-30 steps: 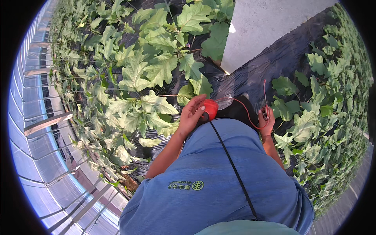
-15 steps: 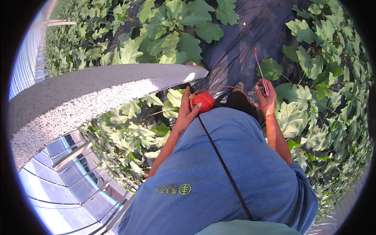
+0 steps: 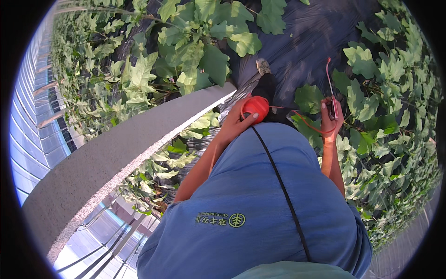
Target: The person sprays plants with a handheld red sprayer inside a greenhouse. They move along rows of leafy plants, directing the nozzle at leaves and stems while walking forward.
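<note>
In front of my waist my left hand (image 3: 238, 122) is closed around a ball of red twine (image 3: 256, 109), the thumb lying over its near side. A strand of red twine (image 3: 304, 120) runs from the ball, sags, and loops up to my right hand (image 3: 332, 120). Held upright in that hand's closed fingers is a slim tool with a red handle (image 3: 333, 110). A thin pale rod rises from it and ends in a red tip (image 3: 329, 60). The tool's exact kind is unclear. Leafy plants stand beside the right hand, and a broad leaf (image 3: 308, 98) is near its fingers.
A grey concrete post (image 3: 125, 132) slants across the left side, close to my left hand. Rows of leafy plants (image 3: 200, 39) grow on both sides of black plastic film (image 3: 306, 42). My shoe (image 3: 263, 66) is on the film ahead. Translucent greenhouse wall (image 3: 35, 139) shows far left.
My view has shifted as one foot comes forward. Both hands sit farther right in view, still holding the twine ball and the red-handled tool. The concrete post appears lower and steeper.
</note>
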A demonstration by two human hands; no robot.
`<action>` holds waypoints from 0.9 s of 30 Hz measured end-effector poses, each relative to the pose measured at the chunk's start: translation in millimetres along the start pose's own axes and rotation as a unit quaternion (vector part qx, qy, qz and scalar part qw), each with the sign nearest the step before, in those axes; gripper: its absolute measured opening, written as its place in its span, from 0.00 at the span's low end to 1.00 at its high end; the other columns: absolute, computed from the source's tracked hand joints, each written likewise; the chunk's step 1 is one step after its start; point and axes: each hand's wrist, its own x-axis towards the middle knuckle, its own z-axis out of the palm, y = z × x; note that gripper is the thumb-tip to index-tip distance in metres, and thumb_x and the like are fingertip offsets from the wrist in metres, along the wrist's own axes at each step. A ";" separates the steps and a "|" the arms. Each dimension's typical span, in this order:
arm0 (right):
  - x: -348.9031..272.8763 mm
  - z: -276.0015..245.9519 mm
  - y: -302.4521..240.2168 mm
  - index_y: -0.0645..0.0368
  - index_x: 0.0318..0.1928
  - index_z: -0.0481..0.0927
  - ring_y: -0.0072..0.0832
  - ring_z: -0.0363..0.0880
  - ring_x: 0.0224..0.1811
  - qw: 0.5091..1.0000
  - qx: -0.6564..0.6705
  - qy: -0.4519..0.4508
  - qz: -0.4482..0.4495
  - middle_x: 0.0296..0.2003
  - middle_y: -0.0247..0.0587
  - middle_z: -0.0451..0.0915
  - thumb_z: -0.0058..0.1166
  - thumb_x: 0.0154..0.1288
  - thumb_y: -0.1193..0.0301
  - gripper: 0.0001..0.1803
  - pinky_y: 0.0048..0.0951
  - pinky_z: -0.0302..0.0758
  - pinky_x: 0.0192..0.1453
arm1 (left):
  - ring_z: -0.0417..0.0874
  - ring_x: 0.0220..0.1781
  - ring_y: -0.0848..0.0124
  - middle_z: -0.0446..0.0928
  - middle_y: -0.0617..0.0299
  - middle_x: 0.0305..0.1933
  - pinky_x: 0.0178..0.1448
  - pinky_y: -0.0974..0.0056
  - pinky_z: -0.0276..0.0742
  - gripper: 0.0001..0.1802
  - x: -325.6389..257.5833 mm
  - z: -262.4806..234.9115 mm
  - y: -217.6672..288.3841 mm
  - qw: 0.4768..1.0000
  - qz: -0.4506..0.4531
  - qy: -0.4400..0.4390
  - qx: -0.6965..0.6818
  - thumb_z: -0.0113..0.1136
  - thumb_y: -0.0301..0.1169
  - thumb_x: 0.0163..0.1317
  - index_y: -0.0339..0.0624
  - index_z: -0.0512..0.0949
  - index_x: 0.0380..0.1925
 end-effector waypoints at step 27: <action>405.8 -15.7 -65.0 0.66 0.64 0.83 0.18 0.80 0.43 0.995 -0.065 -0.067 0.028 0.48 0.36 0.88 0.67 0.78 0.76 0.18 0.23 0.78 0.54 | 0.77 0.81 0.42 0.77 0.42 0.80 0.86 0.48 0.69 0.46 376.5 4.3 171.3 0.984 0.078 0.019 0.162 0.82 0.46 0.66 0.40 0.75 0.80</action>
